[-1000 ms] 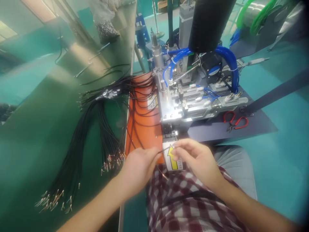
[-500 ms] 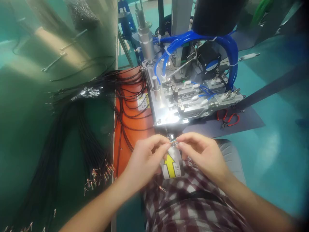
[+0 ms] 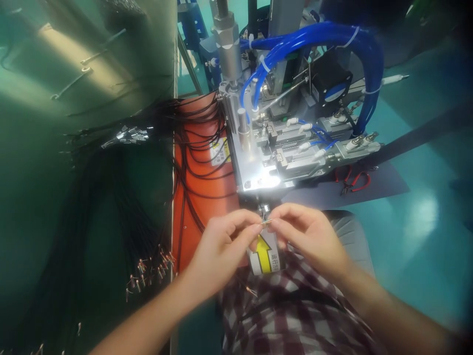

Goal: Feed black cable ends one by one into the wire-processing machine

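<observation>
My left hand (image 3: 231, 239) pinches the thin wires (image 3: 266, 222) of a cable between thumb and forefinger. From the other side my right hand (image 3: 308, 229) has its fingertips closed on the same wires, almost touching the left. Just beyond the fingertips is a small metal part (image 3: 264, 209) at the front of a silver machine (image 3: 258, 175). Below the hands shows a label with a yellow arrow (image 3: 263, 254). A stripped cable end (image 3: 251, 291) sticks out under my left wrist, over the checked shirt. The fingers hide most of the wires.
Black cables (image 3: 195, 172) run across an orange plate (image 3: 207, 197) from the machine. Bundles with bare ends (image 3: 148, 268) lie on the green table (image 3: 92, 197) at left. Blue hoses (image 3: 314, 34) arch over the machine. Red-handled pliers (image 3: 351, 182) lie on a grey surface at right.
Both hands stay together in nearly the same place. The wires between the fingertips now lie closer together and flatter. The camera view has shifted slightly.
</observation>
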The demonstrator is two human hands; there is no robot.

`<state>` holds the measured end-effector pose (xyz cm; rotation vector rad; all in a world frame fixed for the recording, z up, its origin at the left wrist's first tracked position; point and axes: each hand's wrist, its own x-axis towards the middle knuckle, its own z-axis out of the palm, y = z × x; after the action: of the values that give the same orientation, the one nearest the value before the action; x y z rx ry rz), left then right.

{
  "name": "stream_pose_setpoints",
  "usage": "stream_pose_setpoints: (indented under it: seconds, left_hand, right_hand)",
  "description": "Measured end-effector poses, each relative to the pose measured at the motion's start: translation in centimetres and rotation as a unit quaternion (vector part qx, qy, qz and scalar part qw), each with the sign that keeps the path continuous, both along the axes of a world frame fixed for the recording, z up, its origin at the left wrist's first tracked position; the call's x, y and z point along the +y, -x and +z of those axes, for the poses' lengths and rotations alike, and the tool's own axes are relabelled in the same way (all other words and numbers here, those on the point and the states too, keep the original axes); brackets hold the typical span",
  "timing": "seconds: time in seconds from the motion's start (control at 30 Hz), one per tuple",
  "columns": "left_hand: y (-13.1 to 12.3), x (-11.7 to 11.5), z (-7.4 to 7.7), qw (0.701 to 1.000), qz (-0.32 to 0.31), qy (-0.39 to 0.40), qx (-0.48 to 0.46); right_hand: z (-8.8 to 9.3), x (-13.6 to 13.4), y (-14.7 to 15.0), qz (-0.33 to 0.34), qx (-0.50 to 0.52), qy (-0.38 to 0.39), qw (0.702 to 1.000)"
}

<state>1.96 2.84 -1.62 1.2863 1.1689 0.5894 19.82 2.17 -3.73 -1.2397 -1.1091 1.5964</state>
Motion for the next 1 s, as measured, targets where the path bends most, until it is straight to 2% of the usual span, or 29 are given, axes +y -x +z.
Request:
stream_pose_setpoints:
  seconds: [0.2, 0.37, 0.6, 0.73, 0.8, 0.87, 1.0]
  left_hand:
    - [0.2, 0.2, 0.3, 0.996, -0.015, 0.058, -0.069]
    - [0.5, 0.4, 0.1, 0.994, -0.044, 0.083, -0.05]
    - [0.4, 0.8, 0.3, 0.982, -0.078, 0.167, -0.049]
    - [-0.1, 0.8, 0.3, 0.982, -0.084, 0.171, -0.019]
    - [-0.2, 0.6, 0.2, 0.985, -0.063, 0.157, -0.012]
    - [-0.4, 0.4, 0.1, 0.99, -0.023, 0.14, -0.015]
    - [-0.5, 0.2, 0.2, 0.991, 0.043, 0.126, -0.018]
  right_hand:
    - [0.0, 0.4, -0.2, 0.047, 0.04, 0.035, 0.997]
    - [0.2, 1.3, -1.1, 0.113, -0.003, -0.068, 0.991]
    - [0.1, 2.9, -2.3, 0.21, -0.074, -0.214, 0.951]
    - [0.2, 3.8, -2.4, 0.26, -0.102, -0.248, 0.928]
    - [0.4, 3.9, -2.3, 0.273, -0.115, -0.253, 0.921]
    - [0.5, 3.7, -2.2, 0.248, -0.125, -0.254, 0.926]
    - [0.6, 2.4, -1.8, 0.071, -0.163, -0.245, 0.953]
